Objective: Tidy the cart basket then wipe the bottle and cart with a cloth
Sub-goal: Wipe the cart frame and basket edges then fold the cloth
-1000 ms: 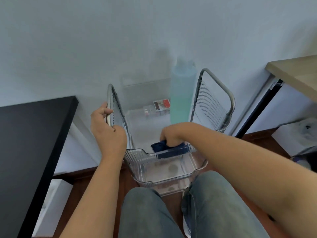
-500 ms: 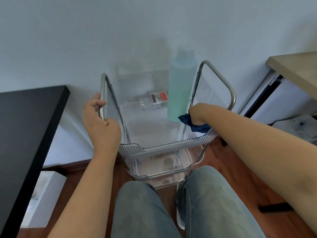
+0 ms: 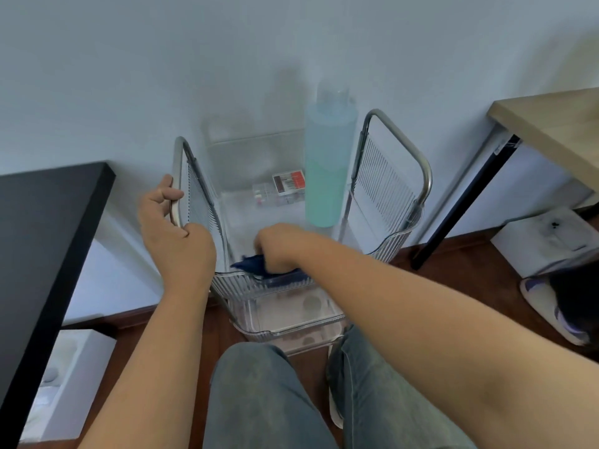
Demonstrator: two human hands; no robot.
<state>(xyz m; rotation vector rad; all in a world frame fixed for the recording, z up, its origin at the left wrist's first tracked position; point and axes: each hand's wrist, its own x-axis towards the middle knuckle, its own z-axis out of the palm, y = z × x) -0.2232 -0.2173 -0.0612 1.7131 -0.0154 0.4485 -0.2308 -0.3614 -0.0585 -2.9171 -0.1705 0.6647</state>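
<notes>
A clear plastic cart [image 3: 393, 243] with metal side handles stands against the wall in front of my knees. A tall bottle [image 3: 324, 170] with green liquid stands upright at the back right of the top basket. A small red and white box [image 3: 288, 182] lies at the back beside it. My left hand [image 3: 173, 234] grips the left metal handle [image 3: 177, 176] of the cart. My right hand [image 3: 278, 247] presses a dark blue cloth [image 3: 251, 263] against the inside front of the top basket.
A black table [image 3: 42, 241] stands on the left, a wooden desk [image 3: 551, 124] with a black leg on the right. A white box [image 3: 69, 380] lies on the floor at the left, another white box [image 3: 538, 244] and a shoe [image 3: 551, 306] at the right.
My right hand has swept the cloth from the basket's front to its right rim by the bottle and back to the front left. My left hand has kept hold of the handle.
</notes>
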